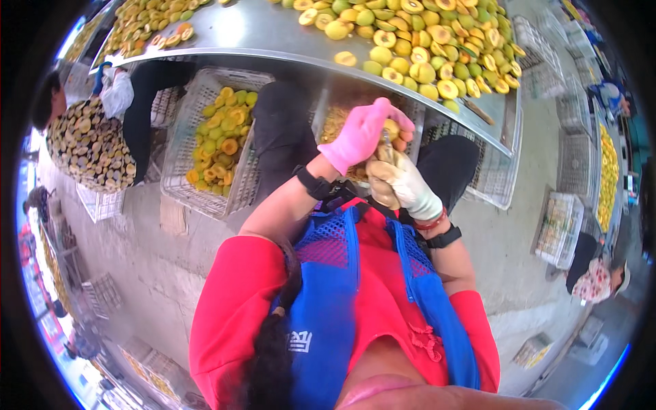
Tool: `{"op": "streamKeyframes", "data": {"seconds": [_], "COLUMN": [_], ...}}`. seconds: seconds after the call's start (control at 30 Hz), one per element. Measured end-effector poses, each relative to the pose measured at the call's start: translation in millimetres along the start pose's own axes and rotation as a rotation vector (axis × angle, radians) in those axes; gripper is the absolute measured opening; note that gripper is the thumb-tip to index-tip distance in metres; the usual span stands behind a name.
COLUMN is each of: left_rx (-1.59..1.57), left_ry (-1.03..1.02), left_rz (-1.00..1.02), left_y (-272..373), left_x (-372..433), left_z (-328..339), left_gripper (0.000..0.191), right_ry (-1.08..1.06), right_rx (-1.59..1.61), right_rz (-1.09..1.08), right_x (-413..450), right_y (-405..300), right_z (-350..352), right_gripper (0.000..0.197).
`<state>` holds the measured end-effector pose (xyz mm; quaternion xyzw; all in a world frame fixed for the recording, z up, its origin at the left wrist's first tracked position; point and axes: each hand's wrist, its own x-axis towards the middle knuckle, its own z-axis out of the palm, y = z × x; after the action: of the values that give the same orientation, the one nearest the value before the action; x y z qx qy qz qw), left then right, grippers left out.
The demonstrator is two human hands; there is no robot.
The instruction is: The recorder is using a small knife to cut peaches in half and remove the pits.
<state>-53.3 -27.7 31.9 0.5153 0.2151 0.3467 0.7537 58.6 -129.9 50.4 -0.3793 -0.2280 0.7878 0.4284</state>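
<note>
In a pink glove, my left hand [361, 128] is closed around a yellow apricot-like fruit [392, 129] above my lap. My right hand [400, 177], in a stained white glove, grips a small metal tool [385, 138] whose tip meets the fruit; its exact shape is hard to make out. Both hands are close together, just below the near edge of a metal table [246, 25]. Under them, between my knees, stands a crate [318, 110] holding brownish bits, partly hidden by my hands. A heap of halved and whole fruit [435, 48] covers the table's right part.
A plastic crate [171, 154] of fruit halves stands left of my left knee. Another crate [505, 177] is at my right, under the table. A wooden-looking tool [479, 111] lies near the table's right corner. Co-workers sit left [92, 138] and right [592, 279].
</note>
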Motion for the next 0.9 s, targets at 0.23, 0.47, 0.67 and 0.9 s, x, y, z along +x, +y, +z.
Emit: {"op": "streamKeyframes", "data": {"seconds": [0.23,0.47,0.67,0.9], "left_rx": [0.023,0.356,-0.139,0.192], "left_ry": [-0.199,-0.290,0.095,0.793], "left_rz": [0.036,0.184,-0.111,0.281], "left_y": [-0.8,2.9,3.7,54.0], "left_x": [-5.3,-8.1,-7.0,-26.6], "left_z": [-14.5,-27.1,-17.7,-105.4], "left_gripper": [0.060,0.050,0.049,0.048], "right_ry": [-0.154,-0.200,-0.169,0.071], "right_rx": [-0.014,0.041,0.006,-0.265], "right_rz": [0.083,0.190,0.160,-0.107], "right_x": [3.9,7.7,10.8,19.9], "right_y": [9.8,13.5,18.5,31.7], "right_z": [-12.0,-12.0,-13.2,-21.0], "right_gripper": [0.018,0.017,0.023,0.023]}}
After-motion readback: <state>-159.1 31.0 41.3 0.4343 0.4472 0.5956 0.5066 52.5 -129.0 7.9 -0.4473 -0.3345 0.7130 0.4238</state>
